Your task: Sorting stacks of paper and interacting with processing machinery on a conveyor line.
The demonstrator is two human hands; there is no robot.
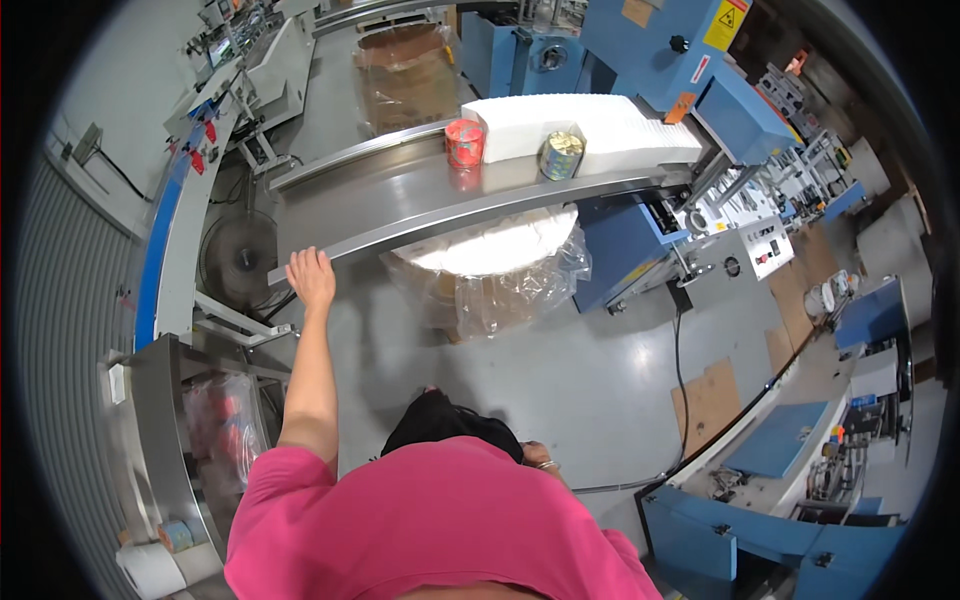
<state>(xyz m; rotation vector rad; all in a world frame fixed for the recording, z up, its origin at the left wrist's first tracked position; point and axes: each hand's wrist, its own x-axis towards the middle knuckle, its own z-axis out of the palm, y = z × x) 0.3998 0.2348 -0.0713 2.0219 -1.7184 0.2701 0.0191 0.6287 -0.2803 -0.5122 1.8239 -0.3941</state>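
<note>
My left arm reaches forward, and my left hand (pixel 311 277) grips the raised near rim of a long stainless-steel table (pixel 370 205) at its left end, fingers curled over the edge. My right hand (pixel 537 455), with a bracelet at the wrist, hangs low beside my body; its fingers are mostly hidden. Farther right on the steel table stand a red patterned roll (pixel 465 143) and a gold-and-blue one (pixel 561 156), both upright and apart from my hands. Behind and beside them lies a long row of stacked white sheets (pixel 630 135).
Below the table stands a carton (pixel 490 270) lined with clear plastic, with white material on top. Another plastic-lined carton (pixel 405 80) is beyond. Blue machines (pixel 640 50) stand at right, a floor fan (pixel 240 255) at left. A black cable (pixel 680 380) crosses the floor.
</note>
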